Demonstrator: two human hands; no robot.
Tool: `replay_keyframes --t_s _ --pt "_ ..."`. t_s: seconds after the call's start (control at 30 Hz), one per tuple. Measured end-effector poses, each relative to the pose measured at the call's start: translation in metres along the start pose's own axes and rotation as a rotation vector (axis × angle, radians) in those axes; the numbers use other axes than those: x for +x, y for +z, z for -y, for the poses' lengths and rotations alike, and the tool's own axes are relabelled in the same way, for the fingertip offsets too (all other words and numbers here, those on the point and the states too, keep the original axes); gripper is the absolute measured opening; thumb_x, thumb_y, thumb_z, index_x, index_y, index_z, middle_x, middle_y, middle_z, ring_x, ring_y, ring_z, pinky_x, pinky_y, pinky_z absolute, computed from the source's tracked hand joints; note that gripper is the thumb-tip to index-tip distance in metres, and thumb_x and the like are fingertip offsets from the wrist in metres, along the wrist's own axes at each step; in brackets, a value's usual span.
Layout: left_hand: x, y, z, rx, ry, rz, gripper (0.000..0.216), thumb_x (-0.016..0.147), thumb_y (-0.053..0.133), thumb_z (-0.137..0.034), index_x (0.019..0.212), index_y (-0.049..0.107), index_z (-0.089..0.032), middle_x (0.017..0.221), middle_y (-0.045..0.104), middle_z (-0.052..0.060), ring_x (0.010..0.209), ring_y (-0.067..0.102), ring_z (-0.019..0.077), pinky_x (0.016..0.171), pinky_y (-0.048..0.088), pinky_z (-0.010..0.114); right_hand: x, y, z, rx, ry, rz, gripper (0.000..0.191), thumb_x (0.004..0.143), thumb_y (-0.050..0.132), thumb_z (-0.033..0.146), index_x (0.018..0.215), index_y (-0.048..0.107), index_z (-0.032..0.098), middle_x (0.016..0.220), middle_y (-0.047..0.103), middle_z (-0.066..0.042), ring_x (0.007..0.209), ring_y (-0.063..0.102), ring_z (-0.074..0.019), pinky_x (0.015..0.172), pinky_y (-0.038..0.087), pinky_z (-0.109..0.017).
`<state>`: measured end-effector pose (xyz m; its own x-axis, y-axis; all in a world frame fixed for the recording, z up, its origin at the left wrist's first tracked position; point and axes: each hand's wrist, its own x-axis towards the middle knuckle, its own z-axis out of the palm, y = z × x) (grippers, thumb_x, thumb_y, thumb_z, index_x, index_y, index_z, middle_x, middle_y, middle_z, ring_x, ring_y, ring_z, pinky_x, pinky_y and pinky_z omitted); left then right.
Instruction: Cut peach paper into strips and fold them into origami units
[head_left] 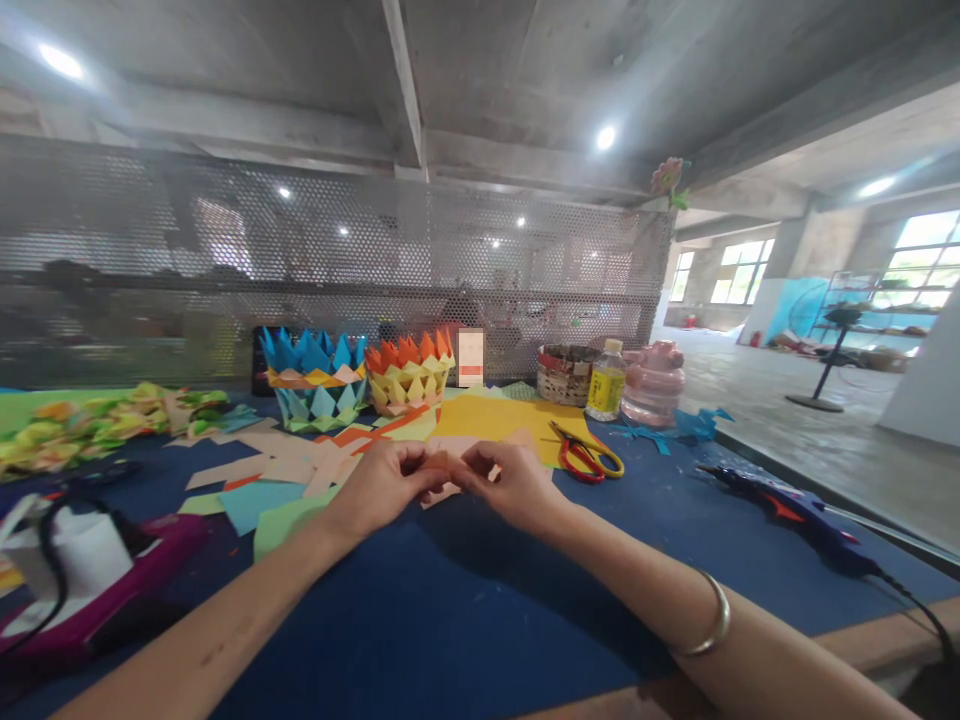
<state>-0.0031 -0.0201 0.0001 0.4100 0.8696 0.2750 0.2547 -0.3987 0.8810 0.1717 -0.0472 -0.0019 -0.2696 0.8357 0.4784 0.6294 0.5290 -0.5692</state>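
Note:
My left hand [390, 480] and my right hand [506, 482] meet over the middle of the blue table, fingertips pinched together. Between them is a small piece of peach-coloured paper [445, 461], mostly covered by the fingers; its exact shape is hard to make out. Beyond and left of the hands lie loose sheets of coloured paper [292, 468] in peach, orange, blue and green. Yellow paper [487, 415] lies just behind the hands. Scissors [585, 460] with red and yellow handles rest to the right, partly on the yellow paper.
Behind stand a blue folded-paper basket [315, 385], an orange-and-yellow one [409, 375], a woven basket [566, 375], a bottle [605, 382] and a pink jug [654, 385]. A glue gun [795, 515] with a cord lies right. A purple object [150, 575] sits left, below paper scraps [112, 420].

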Motion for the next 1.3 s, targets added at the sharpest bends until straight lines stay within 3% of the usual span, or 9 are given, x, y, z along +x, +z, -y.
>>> replay_keyframes --t_s 0.13,0.3,0.47,0.57,0.73,0.93,1.13,1.3 --pt "-0.001 0.001 -0.001 0.040 -0.002 -0.006 0.028 0.064 0.066 -0.041 0.061 0.063 -0.014 0.051 0.060 0.000 0.048 0.054 0.0124 0.048 0.041 0.023 -0.001 -0.002 0.003 -0.071 0.023 0.033 0.020 0.076 0.057 0.026 0.060 0.054 0.015 0.056 0.050 0.004 0.058 0.043 -0.0083 0.052 0.030 -0.020" --pt "-0.001 0.002 -0.002 0.027 -0.003 0.004 0.031 0.064 0.066 -0.045 0.060 0.064 -0.014 0.053 0.062 0.001 0.050 0.055 0.0133 0.050 0.042 0.024 0.001 -0.002 0.000 -0.046 0.059 0.037 0.020 0.075 0.058 0.026 0.058 0.054 0.014 0.054 0.049 0.004 0.056 0.041 -0.0081 0.052 0.029 -0.020" --pt "0.000 0.001 -0.004 -0.091 -0.008 -0.090 0.032 0.062 0.069 -0.041 0.082 0.066 -0.016 0.079 0.071 0.005 0.066 0.063 0.0169 0.064 0.049 0.027 0.004 -0.003 -0.005 0.033 0.112 0.040 0.017 0.076 0.057 0.026 0.064 0.059 0.014 0.055 0.052 0.003 0.053 0.044 -0.0082 0.052 0.031 -0.021" --pt "0.001 0.001 -0.003 -0.119 -0.004 -0.128 0.033 0.063 0.069 -0.041 0.082 0.060 -0.016 0.073 0.070 0.004 0.065 0.064 0.0178 0.064 0.050 0.029 0.004 -0.003 -0.005 0.056 0.087 0.024 0.020 0.077 0.057 0.030 0.067 0.060 0.014 0.059 0.055 0.002 0.056 0.047 -0.0093 0.053 0.034 -0.021" --pt "0.002 0.002 0.001 -0.133 0.003 -0.116 0.027 0.068 0.065 -0.039 0.077 0.047 -0.019 0.060 0.067 0.000 0.060 0.064 0.0172 0.062 0.050 0.030 0.004 -0.002 -0.003 0.202 0.044 -0.116 0.020 0.079 0.056 0.031 0.092 0.055 0.016 0.082 0.062 -0.004 0.075 0.057 -0.0132 0.063 0.042 -0.024" --pt "0.004 0.002 0.005 -0.123 0.024 -0.127 0.027 0.067 0.065 -0.037 0.070 0.045 -0.019 0.057 0.062 -0.002 0.059 0.065 0.0174 0.060 0.051 0.030 0.005 0.000 -0.005 0.192 0.014 -0.136 0.008 0.076 0.058 0.020 0.080 0.052 0.017 0.074 0.061 -0.001 0.067 0.057 -0.0122 0.060 0.043 -0.024" --pt "0.003 -0.001 0.006 0.019 0.032 -0.153 0.022 0.070 0.063 -0.036 0.075 0.051 -0.018 0.067 0.062 -0.001 0.062 0.066 0.0175 0.061 0.050 0.030 0.006 -0.001 -0.005 0.198 0.022 -0.127 0.007 0.075 0.058 0.016 0.081 0.054 0.017 0.077 0.063 -0.002 0.071 0.059 -0.0121 0.061 0.044 -0.024" --pt "0.003 0.001 0.007 -0.098 0.056 -0.099 0.021 0.069 0.064 -0.033 0.077 0.052 -0.018 0.071 0.059 -0.002 0.063 0.066 0.0169 0.065 0.052 0.031 0.006 -0.001 -0.004 0.208 0.075 -0.116 0.010 0.074 0.058 0.015 0.084 0.054 0.016 0.076 0.063 -0.002 0.071 0.060 -0.0124 0.062 0.045 -0.024"
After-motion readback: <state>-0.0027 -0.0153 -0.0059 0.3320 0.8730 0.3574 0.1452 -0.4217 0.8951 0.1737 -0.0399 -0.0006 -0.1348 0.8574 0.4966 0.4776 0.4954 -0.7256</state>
